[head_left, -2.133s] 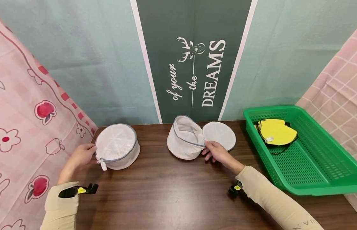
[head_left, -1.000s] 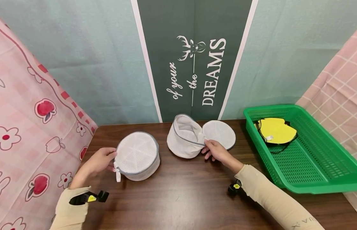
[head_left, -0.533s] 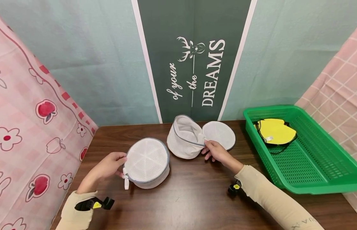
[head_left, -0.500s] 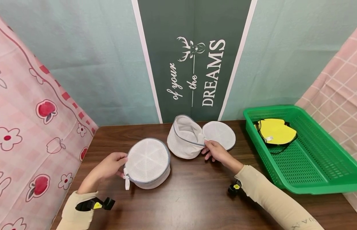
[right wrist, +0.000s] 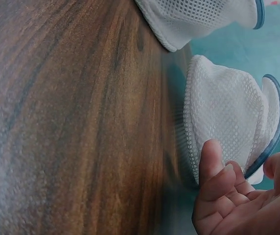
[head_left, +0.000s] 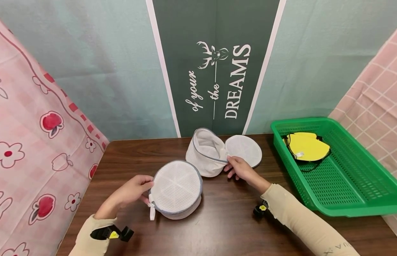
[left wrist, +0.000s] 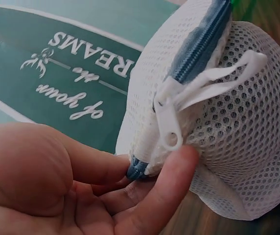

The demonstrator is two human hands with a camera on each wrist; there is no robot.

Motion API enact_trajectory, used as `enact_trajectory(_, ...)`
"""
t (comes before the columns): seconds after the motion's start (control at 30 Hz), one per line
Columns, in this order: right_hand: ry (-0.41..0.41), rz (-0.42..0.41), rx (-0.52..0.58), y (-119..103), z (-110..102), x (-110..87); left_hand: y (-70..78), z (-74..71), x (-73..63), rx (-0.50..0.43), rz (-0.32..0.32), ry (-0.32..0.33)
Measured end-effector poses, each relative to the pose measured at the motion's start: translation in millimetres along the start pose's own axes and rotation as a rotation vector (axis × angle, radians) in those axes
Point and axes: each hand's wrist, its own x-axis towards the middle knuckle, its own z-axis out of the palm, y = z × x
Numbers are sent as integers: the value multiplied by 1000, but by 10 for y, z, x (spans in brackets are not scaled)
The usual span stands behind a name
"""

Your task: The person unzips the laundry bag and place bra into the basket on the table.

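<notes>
A round white mesh laundry bag [head_left: 176, 186] with a blue-grey zip around its top sits on the table, its lid closed over. Thumb and fingers of my left hand [head_left: 134, 192] pinch its edge beside the white zip pull [left wrist: 168, 125] and its ribbon loop. Behind it to the right stands a second mesh laundry bag [head_left: 201, 160], its mouth gaping. Its round lid [head_left: 244, 149] is folded back flat to the right. My right hand [head_left: 243, 170] pinches the rim of this second bag where the lid joins, other fingers hanging below.
On the right stands a green plastic basket [head_left: 313, 202] holding a yellow item [head_left: 308, 147] with black cords. The brown wooden table [head_left: 201, 234] ends at a hanging cloth backdrop [head_left: 128, 89]. A pink patterned cloth [head_left: 28, 149] borders the left side.
My left hand has carried the closed bag rightward and nearer, until it overlaps the front of the second bag in view. My right hand and the second bag have stayed put.
</notes>
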Motion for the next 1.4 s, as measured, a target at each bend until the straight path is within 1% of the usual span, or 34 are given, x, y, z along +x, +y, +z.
enact_trajectory(0.1, -1, 6, 0, 12, 2, -2, -1, 89, 18, -22, 13, -17)
enact_trajectory(0.37, 8, 16, -7, 24, 16, -10, 47, 357, 47, -100, 18, -54)
enact_trajectory(0.5, 4, 11, -5, 18, 16, -20, 64, 473, 61, -134, 18, -51)
enact_trajectory(0.57, -1, 14, -8, -55, 19, -62, 62, 521, 75, -148, 21, -48)
enact_trajectory(0.63, -3, 13, -2, -77, 21, -80, 57, 563, 91, -163, 28, -46)
enact_trajectory(0.7, -9, 14, -8, -188, 22, -151, 51, 606, 108, -181, 36, -47)
enact_trajectory(0.73, -11, 14, -12, -204, 22, -160, 48, 628, 116, -191, 40, -48)
enact_trajectory(0.87, -19, 13, -5, -140, 12, -126, 50, 707, 149, -233, 46, -48)
enact_trajectory(0.93, -17, 20, 0, -23, 4, -62, 56, 741, 165, -247, 42, -46)
enact_trajectory(1.0, -17, 21, -1, 20, -4, -57, 65, 770, 180, -258, 40, -42)
enact_trajectory(1.2, 27, 6, 0, 33, -60, -85, 76, 858, 223, -302, 56, -29)
enact_trajectory(1.33, 83, -12, -6, 12, -106, -129, 66, 913, 239, -337, 60, -30)
enact_trajectory(1.4, 125, -35, -31, 1, -123, -157, 59, 933, 240, -347, 59, -36)
